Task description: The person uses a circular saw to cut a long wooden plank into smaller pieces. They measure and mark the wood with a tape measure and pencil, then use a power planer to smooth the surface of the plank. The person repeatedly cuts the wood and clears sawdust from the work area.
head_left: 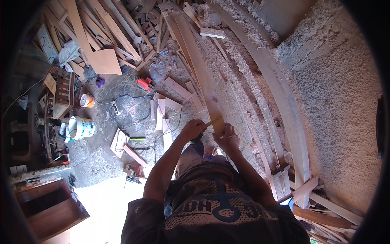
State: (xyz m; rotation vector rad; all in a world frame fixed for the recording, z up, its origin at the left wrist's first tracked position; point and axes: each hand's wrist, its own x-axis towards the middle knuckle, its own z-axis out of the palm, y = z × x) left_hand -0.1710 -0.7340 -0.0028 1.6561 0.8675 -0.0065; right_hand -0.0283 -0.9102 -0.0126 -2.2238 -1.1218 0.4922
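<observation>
Both bare forearms reach forward from the dark-shirted torso and draw together over the near end of a long, flat, pale wooden plank, which runs away from the person toward the top of the view, right of the cluttered floor. The left arm angles up and inward, elbow bent and out to the side, and the left hand sits just beside the plank's left edge. Its fingers are curled closed around a narrow yellow tape measure, whose blade passes from the fist across the plank's face; the case is mostly hidden. The right arm bends inward too, and the right hand grips the plank's near end at its right edge, fingers lifted toward the tip of the wood; the thumb's exact place cannot be told. On the grey floor to the left are a red power tool with a dark cord, a white multi-socket power strip and a white plastic bucket.
</observation>
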